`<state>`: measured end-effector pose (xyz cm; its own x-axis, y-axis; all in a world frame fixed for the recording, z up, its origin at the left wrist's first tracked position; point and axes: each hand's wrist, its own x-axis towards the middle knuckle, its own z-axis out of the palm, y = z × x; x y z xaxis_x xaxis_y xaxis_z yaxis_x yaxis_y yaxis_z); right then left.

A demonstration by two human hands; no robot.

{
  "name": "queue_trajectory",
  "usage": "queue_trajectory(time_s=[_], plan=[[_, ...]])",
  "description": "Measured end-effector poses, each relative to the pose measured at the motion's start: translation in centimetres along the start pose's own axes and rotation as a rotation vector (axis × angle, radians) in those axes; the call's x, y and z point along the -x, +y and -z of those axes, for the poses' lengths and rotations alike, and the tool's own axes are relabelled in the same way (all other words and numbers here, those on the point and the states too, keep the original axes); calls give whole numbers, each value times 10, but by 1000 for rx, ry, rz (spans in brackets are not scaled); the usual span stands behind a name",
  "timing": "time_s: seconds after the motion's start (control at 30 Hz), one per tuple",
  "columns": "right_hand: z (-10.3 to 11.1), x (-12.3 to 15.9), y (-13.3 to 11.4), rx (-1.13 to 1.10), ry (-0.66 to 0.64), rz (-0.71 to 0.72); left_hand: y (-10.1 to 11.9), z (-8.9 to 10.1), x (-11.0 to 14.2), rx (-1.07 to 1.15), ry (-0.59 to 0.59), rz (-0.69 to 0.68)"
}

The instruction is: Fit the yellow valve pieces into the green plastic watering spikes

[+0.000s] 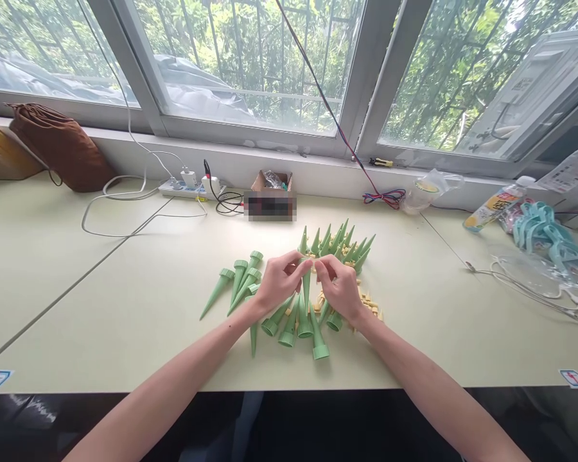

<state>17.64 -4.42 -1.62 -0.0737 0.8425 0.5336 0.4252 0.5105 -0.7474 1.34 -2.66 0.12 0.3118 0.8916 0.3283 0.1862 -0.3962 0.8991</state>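
My left hand (pixel 282 277) is closed around the upper end of a green plastic watering spike (pixel 306 289), whose tip points down. Close beside it, my right hand (pixel 341 287) has thumb and fingers pinched together at the spike's top; what they hold, if anything, is too small to make out. Several loose green spikes (pixel 321 350) lie below the hands, and capped green spikes (pixel 216 292) lie to the left. Behind the hands, more green spikes (pixel 337 240) stand point up in a cluster. Small yellow plastic pieces (pixel 370 305) are heaped by my right wrist, partly hidden by it.
At the back stand a power strip (pixel 178 187) with cables and a small cardboard box (pixel 272 181). A brown drawstring bag (pixel 62 147) sits back left. On the right are a drink bottle (pixel 498 205), light blue clips (pixel 546 234) and a white cable (pixel 525 289).
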Motion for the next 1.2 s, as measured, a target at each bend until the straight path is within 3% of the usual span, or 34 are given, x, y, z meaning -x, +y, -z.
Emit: queue_trajectory(time_s=[0.17,0.5,0.8,1.2], plan=[[1,-1,-3,16,-36,38,2,2,-2,156,13,82],[-1,-1,8,111,-68,143,0,5,-5,234,32,224],[-1,-2,11,117,-22,132,1,3,-6,284,-28,175],[0,-1,11,77,-71,101,-6,5,-5,222,-44,114]])
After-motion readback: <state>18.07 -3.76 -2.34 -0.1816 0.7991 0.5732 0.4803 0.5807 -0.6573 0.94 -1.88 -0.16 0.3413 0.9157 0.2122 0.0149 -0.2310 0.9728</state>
